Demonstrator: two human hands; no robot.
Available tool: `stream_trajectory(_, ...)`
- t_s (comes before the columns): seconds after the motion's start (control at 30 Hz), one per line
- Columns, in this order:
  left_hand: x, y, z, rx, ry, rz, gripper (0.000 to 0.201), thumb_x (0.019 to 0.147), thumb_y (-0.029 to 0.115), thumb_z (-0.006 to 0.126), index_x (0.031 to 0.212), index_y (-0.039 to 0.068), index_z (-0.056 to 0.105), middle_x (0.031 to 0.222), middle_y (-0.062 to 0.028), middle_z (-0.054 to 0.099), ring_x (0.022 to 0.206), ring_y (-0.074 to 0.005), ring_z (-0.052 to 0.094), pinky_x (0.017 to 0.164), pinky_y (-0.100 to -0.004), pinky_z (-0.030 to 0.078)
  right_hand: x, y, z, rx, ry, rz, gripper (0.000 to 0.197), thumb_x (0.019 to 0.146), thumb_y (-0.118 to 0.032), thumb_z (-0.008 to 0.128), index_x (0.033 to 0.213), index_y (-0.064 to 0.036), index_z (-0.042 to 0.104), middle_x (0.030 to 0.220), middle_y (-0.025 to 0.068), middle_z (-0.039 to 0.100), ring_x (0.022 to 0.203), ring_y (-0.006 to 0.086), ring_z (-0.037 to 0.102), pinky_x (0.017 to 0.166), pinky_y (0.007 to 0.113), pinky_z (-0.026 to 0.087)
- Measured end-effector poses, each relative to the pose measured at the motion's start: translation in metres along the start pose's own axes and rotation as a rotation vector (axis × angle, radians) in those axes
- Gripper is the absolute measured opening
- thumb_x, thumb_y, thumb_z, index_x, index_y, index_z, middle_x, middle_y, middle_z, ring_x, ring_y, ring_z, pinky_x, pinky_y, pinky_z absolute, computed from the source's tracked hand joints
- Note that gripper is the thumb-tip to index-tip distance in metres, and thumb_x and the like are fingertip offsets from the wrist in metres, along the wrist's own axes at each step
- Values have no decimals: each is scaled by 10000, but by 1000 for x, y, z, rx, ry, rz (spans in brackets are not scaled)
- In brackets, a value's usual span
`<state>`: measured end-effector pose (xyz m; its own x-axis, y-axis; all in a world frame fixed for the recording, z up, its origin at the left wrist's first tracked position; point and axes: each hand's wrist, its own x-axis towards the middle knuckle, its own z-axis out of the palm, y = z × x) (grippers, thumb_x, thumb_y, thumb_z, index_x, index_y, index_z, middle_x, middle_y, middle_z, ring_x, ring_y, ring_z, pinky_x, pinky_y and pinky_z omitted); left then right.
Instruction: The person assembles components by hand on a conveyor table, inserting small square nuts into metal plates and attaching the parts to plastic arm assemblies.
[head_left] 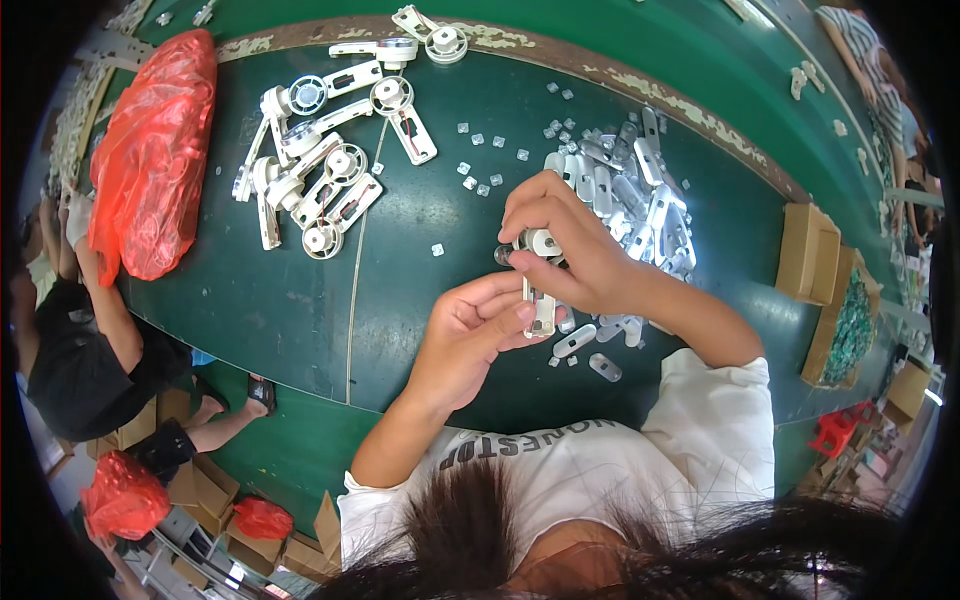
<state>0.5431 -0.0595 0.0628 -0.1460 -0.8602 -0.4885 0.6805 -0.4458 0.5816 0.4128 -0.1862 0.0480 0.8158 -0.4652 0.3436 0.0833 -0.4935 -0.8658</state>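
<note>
White plastic piece (541, 312)'s smack between left hand (466, 332), pinching its long end, and right hand (574, 248), gripping its round top.

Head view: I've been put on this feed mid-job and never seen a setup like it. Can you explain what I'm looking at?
There is no machine here, just a person's two bare hands. The picture comes from a wide fisheye camera on that person's head, looking down, so straight edges bend near the rim. Picture left is their left.

The left hand grips the handle of a white plastic part with a round end; the right hand has its fingers at the round end, partly hiding it.

On the dark green tabletop, similar white plastic assemblies with round heads lie toward the left. Small clear square pieces are scattered beyond the hands, and a pile of clear oblong plastic pieces lies around the right hand.
</note>
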Motion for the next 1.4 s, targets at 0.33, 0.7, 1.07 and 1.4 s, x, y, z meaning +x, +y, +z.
stream_trajectory(0.33, 0, -14, 2, 195, -51, 325, 302, 919, 173, 530, 1116, -48, 475, 1006, -145, 588, 855, -246, 653, 749, -321, 541, -6, 3, 7, 94, 98, -54, 179, 888, -144, 537, 1031, -58, 472, 986, 120, 460, 902, 219, 465, 798, 327, 401)
stream_trajectory(0.7, -6, 0, 3, 302, -272, 209, 318, 960, 57, 402, 1258, -48, 360, 1015, -155, 586, 870, -250, 654, 763, -298, 524, -6, -8, 2, 36, 92, -216, 188, 825, -101, 615, 974, -69, 505, 972, 135, 452, 833, 205, 457, 707, 294, 402)
stream_trajectory(1.07, 1, 3, 1, 235, -39, 378, 469, 924, 2, 467, 1242, 51, 125, 1047, -235, 603, 911, -244, 635, 791, -355, 545, 10, -39, -24, 599, -33, 654, 293, 794, -71, 697, 1036, -21, 539, 902, 10, 550, 797, 69, 563, 636, 202, 491)
stream_trajectory(1.4, 1, 8, -15, 700, -102, 344, 114, 839, 11, 624, 923, -31, 559, 827, -95, 672, 738, -137, 663, 670, -245, 525, 1, -33, -23, 605, 181, 642, 293, 800, -75, 669, 1044, -48, 509, 936, 14, 544, 871, 87, 542, 745, 239, 460)
